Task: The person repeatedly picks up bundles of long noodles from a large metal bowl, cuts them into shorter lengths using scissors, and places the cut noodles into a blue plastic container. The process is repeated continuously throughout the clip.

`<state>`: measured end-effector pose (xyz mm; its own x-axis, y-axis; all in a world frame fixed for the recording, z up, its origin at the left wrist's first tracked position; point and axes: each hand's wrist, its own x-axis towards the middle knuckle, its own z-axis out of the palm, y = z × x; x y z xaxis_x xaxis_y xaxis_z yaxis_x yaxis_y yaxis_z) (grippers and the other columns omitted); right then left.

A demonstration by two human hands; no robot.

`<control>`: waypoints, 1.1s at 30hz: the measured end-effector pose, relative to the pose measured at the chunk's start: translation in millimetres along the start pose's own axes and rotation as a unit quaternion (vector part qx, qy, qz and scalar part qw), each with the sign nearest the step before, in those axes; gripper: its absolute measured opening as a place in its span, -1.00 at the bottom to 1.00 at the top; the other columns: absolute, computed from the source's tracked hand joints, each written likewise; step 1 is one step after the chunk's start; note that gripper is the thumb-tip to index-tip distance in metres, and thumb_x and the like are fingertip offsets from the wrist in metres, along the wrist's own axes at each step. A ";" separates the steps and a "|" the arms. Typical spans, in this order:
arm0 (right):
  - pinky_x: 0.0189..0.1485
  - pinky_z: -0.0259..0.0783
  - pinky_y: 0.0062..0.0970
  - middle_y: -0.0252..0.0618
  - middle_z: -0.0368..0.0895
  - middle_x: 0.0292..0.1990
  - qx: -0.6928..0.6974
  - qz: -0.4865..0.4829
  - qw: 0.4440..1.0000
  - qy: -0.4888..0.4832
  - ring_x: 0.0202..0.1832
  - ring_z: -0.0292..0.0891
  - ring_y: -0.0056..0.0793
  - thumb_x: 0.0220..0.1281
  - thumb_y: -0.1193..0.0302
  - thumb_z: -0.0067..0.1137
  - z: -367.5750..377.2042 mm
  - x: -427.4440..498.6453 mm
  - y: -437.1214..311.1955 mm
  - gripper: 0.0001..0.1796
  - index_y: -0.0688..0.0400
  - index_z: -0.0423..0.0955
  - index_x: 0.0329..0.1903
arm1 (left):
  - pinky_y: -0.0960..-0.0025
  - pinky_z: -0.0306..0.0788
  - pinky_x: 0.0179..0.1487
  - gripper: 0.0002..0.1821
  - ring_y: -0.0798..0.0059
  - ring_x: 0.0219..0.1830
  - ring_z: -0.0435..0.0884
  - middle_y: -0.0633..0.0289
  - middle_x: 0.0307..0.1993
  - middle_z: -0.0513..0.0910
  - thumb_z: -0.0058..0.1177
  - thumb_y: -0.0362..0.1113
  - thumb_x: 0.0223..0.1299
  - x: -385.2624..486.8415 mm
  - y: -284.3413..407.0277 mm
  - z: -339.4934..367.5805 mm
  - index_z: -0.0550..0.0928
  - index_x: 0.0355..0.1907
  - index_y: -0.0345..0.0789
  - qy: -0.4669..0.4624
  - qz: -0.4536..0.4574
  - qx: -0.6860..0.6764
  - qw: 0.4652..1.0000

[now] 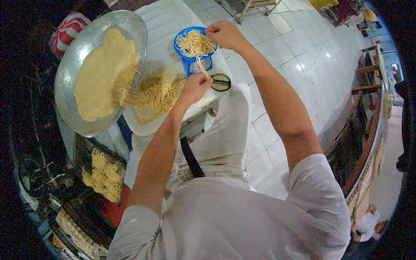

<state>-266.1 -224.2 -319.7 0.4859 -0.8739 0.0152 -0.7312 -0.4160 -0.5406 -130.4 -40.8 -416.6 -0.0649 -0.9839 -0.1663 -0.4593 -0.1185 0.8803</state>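
A blue kitchen scale stands on the white tabletop, its round blue pan heaped with noodles. Some strands hang over the pan's near edge, and my left hand pinches their lower ends in front of the scale. My right hand is at the pan's right rim, fingertips together against the heap; whether strands are between them is hard to see. Beside my left hand lies a black looped handle, apparently of scissors, partly hidden by that hand. More cut noodles spread over the table to the left.
A large metal basin holding pale yellow flour or meal rests at the left, some noodles draped over its edge. Lower left, a dark crate holds noodles. A wooden rack stands right; a person is far lower right.
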 end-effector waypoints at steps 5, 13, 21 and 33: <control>-0.36 0.61 -0.46 -0.26 0.79 -0.27 0.160 0.143 0.975 -0.063 -0.34 0.67 -0.55 0.37 0.23 0.29 -1.7 -42.5 6.2 -0.66 0.18 0.72 0.04 | 0.12 0.58 -0.11 -0.62 0.08 -0.28 0.75 -0.02 -0.32 0.77 0.14 -0.04 0.42 33.5 100.5 -95.2 0.73 -0.14 -0.37 0.122 0.160 0.066 0.977; -0.41 0.58 -0.46 -0.32 0.73 -0.28 0.161 0.155 0.973 -0.051 -0.38 0.62 -0.56 0.38 0.32 0.29 50.8 -88.3 48.6 -0.71 0.22 0.70 0.03 | 0.01 0.55 0.23 -0.48 -0.04 0.07 0.73 -0.12 -0.01 0.74 0.22 0.04 0.24 100.7 78.7 -130.0 0.73 0.11 -0.28 -0.003 0.020 0.370 0.929; -0.49 0.51 -0.46 -0.30 0.71 -0.41 0.082 0.123 0.979 -0.140 -0.49 0.56 -0.58 0.28 0.34 0.36 59.4 -134.3 5.8 -0.69 0.25 0.70 0.00 | -0.07 0.55 0.23 -0.56 -0.11 0.09 0.72 -0.19 0.00 0.73 0.15 -0.07 0.25 47.5 -58.5 -97.1 0.71 -0.01 -0.40 0.069 -0.086 0.417 0.902; -0.16 0.55 -0.46 -0.32 0.73 -0.26 0.514 0.182 0.817 -0.187 -0.20 0.62 -0.61 0.34 0.29 0.36 146.0 -112.9 -4.9 -0.58 0.11 0.59 0.20 | -0.05 0.61 0.13 -0.61 -0.10 0.01 0.75 -0.21 -0.12 0.74 0.11 -0.25 0.29 28.5 50.5 -103.2 0.65 0.15 -0.28 0.157 -0.105 0.332 0.924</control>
<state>-247.5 -86.7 -441.6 0.5785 -0.6748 -0.4582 -0.1642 0.4539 -0.8758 -64.0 -88.5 -331.0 0.2995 -0.9513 -0.0731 -0.8815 -0.3052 0.3602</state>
